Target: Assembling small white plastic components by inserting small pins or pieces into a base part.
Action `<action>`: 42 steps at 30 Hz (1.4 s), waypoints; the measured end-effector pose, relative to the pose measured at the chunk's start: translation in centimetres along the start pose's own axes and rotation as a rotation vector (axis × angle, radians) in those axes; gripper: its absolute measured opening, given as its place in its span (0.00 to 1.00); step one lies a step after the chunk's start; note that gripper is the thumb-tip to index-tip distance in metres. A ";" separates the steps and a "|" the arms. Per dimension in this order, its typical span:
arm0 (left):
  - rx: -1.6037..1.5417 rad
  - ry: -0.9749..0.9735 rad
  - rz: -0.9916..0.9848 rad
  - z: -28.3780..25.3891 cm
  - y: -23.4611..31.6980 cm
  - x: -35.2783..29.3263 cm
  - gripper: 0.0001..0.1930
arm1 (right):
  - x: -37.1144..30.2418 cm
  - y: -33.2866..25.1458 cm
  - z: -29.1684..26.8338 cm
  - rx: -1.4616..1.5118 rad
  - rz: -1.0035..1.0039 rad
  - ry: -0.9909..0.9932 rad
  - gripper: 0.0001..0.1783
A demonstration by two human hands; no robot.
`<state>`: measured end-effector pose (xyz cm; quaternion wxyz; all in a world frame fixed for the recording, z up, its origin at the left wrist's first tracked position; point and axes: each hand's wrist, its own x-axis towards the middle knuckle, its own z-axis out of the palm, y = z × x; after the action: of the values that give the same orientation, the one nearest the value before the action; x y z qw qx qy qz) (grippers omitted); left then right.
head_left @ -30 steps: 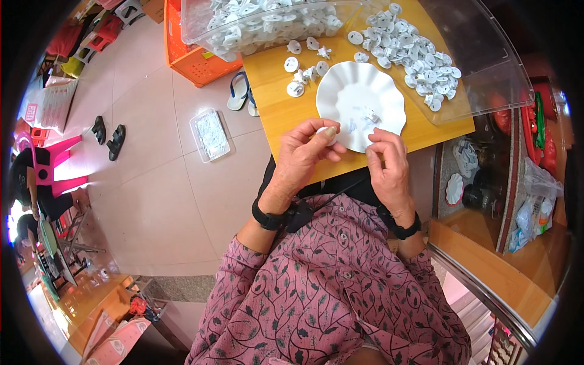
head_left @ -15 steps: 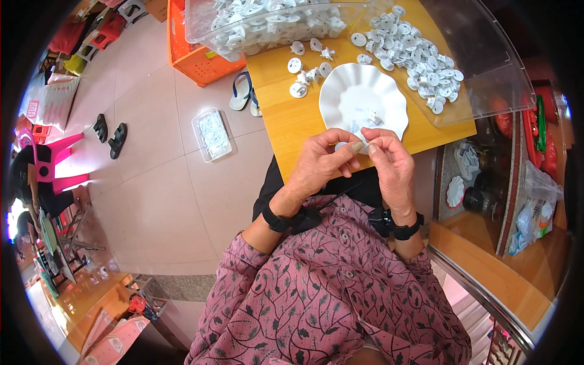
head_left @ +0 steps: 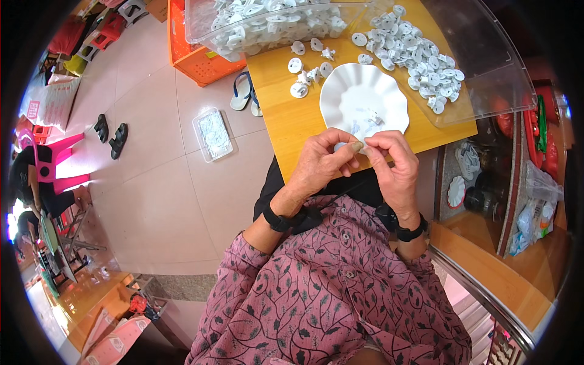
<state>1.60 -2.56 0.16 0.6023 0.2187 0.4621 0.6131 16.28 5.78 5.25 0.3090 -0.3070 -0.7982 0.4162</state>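
Over the near edge of the yellow table (head_left: 286, 131), my left hand (head_left: 317, 159) is closed round a small white round plastic piece (head_left: 340, 146), mostly covered by my fingers. My right hand (head_left: 394, 161) meets it, thumb and forefinger pinched at the left thumb tip; what that pinch holds is too small to make out. Just beyond my fingers sits a white wavy-rimmed plate (head_left: 333, 91) with a few tiny white and clear bits (head_left: 374, 117) on it. Several loose white plastic pieces (head_left: 299, 90) lie left of the plate, and a heap of similar ones (head_left: 426, 67) lies to its right.
A clear plastic bin (head_left: 274, 24) full of white pieces stands at the far side, near an orange crate (head_left: 204, 67). A transparent tray (head_left: 486, 67) lies at the right. On the floor are a small filled container (head_left: 213, 135) and sandals (head_left: 118, 141). A person sits far left.
My right hand has shifted slightly right and its wrist has turned. More of the small bits on the plate now show. My left hand stays nearly still with the white piece.
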 end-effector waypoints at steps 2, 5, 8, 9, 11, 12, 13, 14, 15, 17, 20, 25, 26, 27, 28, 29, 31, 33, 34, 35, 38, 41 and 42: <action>0.008 -0.006 0.006 0.0 0.0 0.1 0.09 | 0.1 0.0 0.2 -0.058 -0.065 -0.011 0.06; 0.007 -0.031 -0.005 -0.2 0.1 0.0 0.10 | 0.0 0.1 0.3 -0.092 -0.089 -0.020 0.07; -0.025 -0.049 -0.008 -0.4 0.0 0.1 0.12 | 0.1 0.3 0.3 -0.177 -0.158 -0.021 0.09; -0.025 -0.050 -0.009 -0.4 0.1 0.1 0.12 | 0.1 0.2 0.4 -0.177 -0.157 -0.021 0.09; -0.134 -0.082 -0.055 -0.5 0.6 0.0 0.15 | 0.2 0.1 0.6 -0.226 -0.204 0.001 0.10; -0.134 -0.080 -0.055 -0.4 0.7 0.0 0.15 | 0.2 0.1 0.7 -0.225 -0.205 0.000 0.10; -0.176 -0.087 -0.061 -0.4 0.7 0.0 0.16 | 0.1 0.1 0.8 -0.233 -0.191 0.011 0.09; -0.218 -0.094 -0.068 -0.4 0.7 -0.1 0.18 | 0.0 0.1 0.9 -0.241 -0.177 0.022 0.09; -0.219 -0.094 -0.067 -0.5 0.6 0.0 0.18 | -0.1 0.3 0.9 -0.242 -0.177 0.022 0.09; -0.309 -0.130 -0.078 -0.8 0.3 0.1 0.18 | -0.5 1.1 1.0 -0.161 -0.052 0.056 0.08; -0.441 -0.082 -0.044 -0.1 0.6 0.2 0.19 | -1.3 2.9 0.9 0.074 0.164 0.098 0.07; -0.469 -0.102 -0.013 0.0 1.2 -0.2 0.20 | -1.1 2.0 0.5 0.363 0.344 0.124 0.08; -0.466 -0.102 -0.013 0.1 1.3 -0.3 0.20 | -1.1 2.1 0.4 0.394 0.356 0.121 0.08; -0.466 -0.102 -0.013 0.1 1.2 -0.3 0.20 | -1.1 2.2 0.3 0.424 0.368 0.118 0.08; -0.452 -0.103 -0.003 0.0 1.1 -0.3 0.20 | -1.0 2.1 0.3 0.424 0.368 0.118 0.08; -0.438 -0.104 0.006 0.0 1.1 -0.3 0.20 | -1.0 2.1 0.2 0.456 0.376 0.123 0.08; -0.419 -0.100 -0.003 0.1 1.3 -0.3 0.20 | -1.0 2.0 0.1 0.489 0.385 0.129 0.09; -0.400 -0.096 -0.012 0.1 1.3 -0.3 0.21 | -0.9 1.9 0.0 0.503 0.390 0.131 0.10; -0.391 -0.099 -0.018 0.0 1.3 -0.4 0.21 | -0.9 1.7 0.0 0.504 0.390 0.131 0.10; -0.381 -0.102 -0.024 -0.1 1.3 -0.4 0.21 | -0.9 1.5 0.0 0.501 0.391 0.135 0.10; -0.299 -0.103 0.011 -1.1 0.0 0.1 0.20 | -0.9 1.3 -0.1 0.491 0.397 0.124 0.09; -0.416 -0.109 0.042 -1.0 -0.2 0.1 0.20 | -1.1 1.4 -0.1 0.513 0.408 0.102 0.09; -0.416 -0.109 0.041 -0.9 -0.1 0.1 0.20 | -1.1 1.4 -0.1 0.542 0.410 0.091 0.08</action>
<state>0.87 -2.80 -0.38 0.6460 0.1321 0.2878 0.6946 17.38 5.70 3.83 0.3246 -0.3860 -0.5658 0.6523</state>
